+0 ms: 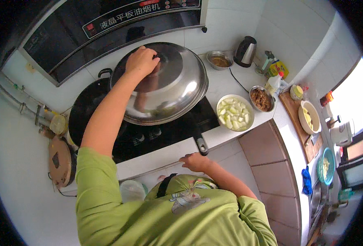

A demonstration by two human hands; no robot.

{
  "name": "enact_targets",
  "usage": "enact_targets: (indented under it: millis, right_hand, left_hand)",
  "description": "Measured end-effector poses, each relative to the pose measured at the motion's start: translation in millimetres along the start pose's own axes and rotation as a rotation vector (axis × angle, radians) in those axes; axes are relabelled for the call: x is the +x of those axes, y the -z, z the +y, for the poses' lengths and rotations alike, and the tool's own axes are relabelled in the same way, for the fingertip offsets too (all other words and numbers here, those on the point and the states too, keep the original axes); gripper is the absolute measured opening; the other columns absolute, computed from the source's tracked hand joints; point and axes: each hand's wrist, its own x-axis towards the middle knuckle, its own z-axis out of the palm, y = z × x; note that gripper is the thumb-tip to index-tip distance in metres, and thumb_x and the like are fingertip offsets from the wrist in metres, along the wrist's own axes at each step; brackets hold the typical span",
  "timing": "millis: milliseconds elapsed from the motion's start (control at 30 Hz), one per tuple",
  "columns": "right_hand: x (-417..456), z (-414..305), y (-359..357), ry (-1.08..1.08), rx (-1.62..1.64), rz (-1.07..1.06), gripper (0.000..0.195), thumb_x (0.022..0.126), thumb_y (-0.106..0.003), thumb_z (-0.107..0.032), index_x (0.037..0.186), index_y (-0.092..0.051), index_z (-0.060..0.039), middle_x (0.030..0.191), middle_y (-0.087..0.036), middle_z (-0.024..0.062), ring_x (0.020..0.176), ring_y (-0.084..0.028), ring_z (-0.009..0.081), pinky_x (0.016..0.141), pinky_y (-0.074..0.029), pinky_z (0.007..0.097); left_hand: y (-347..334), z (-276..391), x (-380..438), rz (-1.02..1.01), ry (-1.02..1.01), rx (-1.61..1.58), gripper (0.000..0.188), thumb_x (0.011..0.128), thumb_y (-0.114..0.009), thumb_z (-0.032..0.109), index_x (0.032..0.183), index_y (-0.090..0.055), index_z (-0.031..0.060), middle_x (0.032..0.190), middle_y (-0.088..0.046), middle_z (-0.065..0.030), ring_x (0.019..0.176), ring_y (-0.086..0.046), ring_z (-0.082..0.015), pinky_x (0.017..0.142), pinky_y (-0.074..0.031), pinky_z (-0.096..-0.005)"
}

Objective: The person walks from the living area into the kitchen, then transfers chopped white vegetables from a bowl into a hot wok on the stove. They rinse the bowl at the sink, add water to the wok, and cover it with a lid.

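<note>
My left hand (143, 62) grips the dark knob on top of a large shiny steel lid (175, 83). The lid covers a long-handled pan on the black gas hob (181, 123); the inside of that pan is hidden. The pan handle (201, 145) points towards me past the hob's front edge. My right hand (195, 162) hangs just below the end of that handle, its fingers loosely curled, with nothing plainly held. To the left of the lid, partly behind my forearm, is a black wok (84, 101) with a loop handle.
Right of the hob stand a bowl of pale green cut vegetable pieces (235, 113), a metal bowl of brown food (262, 99), a metal bowl of brown liquid (219, 60) and an electric kettle (245, 51). A wooden board (295, 120) lies further right. The range hood (113, 27) hangs above.
</note>
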Motion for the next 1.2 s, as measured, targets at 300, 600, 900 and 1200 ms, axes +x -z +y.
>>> enact_targets:
  millis: [300,600,900,1200]
  right_hand:
    - [-89.8,50.9,71.0,-0.198,0.055,-0.17,0.027,0.084,-0.067,-0.026,0.109,-0.068,-0.0145,0.091,-0.07,0.0107,0.083,-0.067,0.0309,0.071,-0.054,0.0422]
    - [-126.2,100.2,64.6,-0.347,0.136,-0.163,0.029,0.086,-0.066,-0.027,0.111,-0.068,-0.014,0.096,-0.069,0.0155,0.087,-0.065,0.0371,0.076,-0.053,0.0454]
    - [-115.1,92.8,94.0,-0.462,0.08,-0.129,0.028,0.088,-0.064,-0.031,0.111,-0.066,-0.0152,0.1,-0.069,0.014,0.086,-0.066,0.0362,0.072,-0.054,0.0466]
    - [-132.2,92.9,101.1,-0.579,0.15,0.075,0.026,0.086,-0.067,-0.017,0.111,-0.068,-0.01,0.095,-0.069,0.0164,0.08,-0.066,0.0334,0.068,-0.052,0.0407]
  left_hand:
    - [-77.2,53.5,37.3,-0.09,0.121,0.007,0.029,0.086,-0.065,0.025,0.108,-0.07,0.0071,0.125,-0.056,-0.0194,0.11,-0.059,-0.0392,0.091,-0.05,-0.0477]
    - [-106.9,63.7,44.3,-0.072,0.144,0.042,0.024,0.087,-0.062,0.033,0.101,-0.071,0.0153,0.11,-0.062,-0.0169,0.104,-0.061,-0.0391,0.088,-0.051,-0.0489]
    - [-127.5,37.8,55.0,-0.137,0.038,0.043,0.033,0.086,-0.063,0.037,0.108,-0.071,0.0145,0.112,-0.066,-0.0159,0.108,-0.061,-0.0349,0.089,-0.051,-0.046]
    - [-129.0,39.7,42.1,-0.144,0.029,0.041,0.034,0.088,-0.061,0.04,0.109,-0.068,0.0139,0.118,-0.06,-0.0153,0.107,-0.061,-0.0369,0.087,-0.051,-0.0484]
